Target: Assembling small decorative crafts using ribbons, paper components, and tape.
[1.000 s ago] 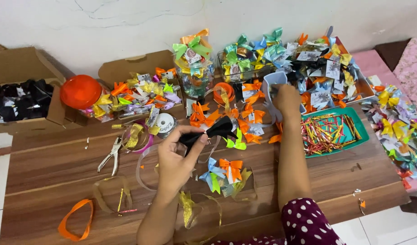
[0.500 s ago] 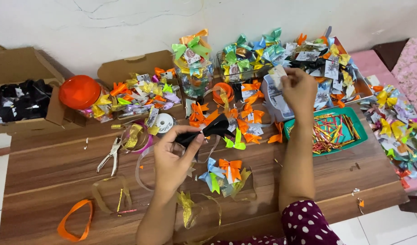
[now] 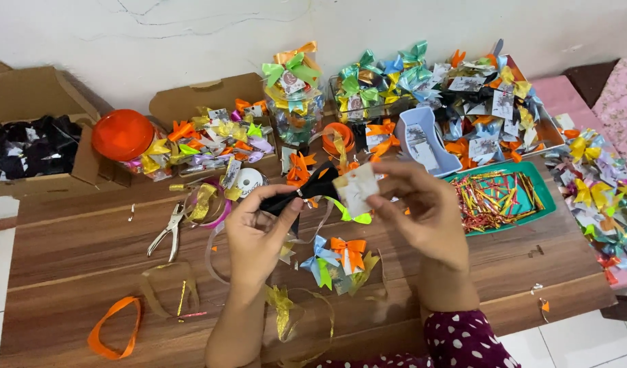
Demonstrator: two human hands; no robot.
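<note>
While pinched between left hand [image 3: 255,232] thumb and fingers, black ribbon bow [image 3: 307,191] raised above brown wooden table [image 3: 75,238]; small pale paper tag [image 3: 356,189] nipped in right hand [image 3: 422,211] fingertips, touching bow; orange-and-blue bows [image 3: 337,255] lying below; metal hole punch [image 3: 169,228] left; green tray [image 3: 531,211] right.

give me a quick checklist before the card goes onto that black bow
1. Black bow held in the left hand: ok.
2. Small card pinched in the right hand: ok.
3. Card and bow close together, above the table: ok.
4. Card has a hole or tie ready: cannot tell, too small.
5. Punch pliers within reach on the left: ok.
6. Green tray of twist ties near the right hand: ok.
</note>
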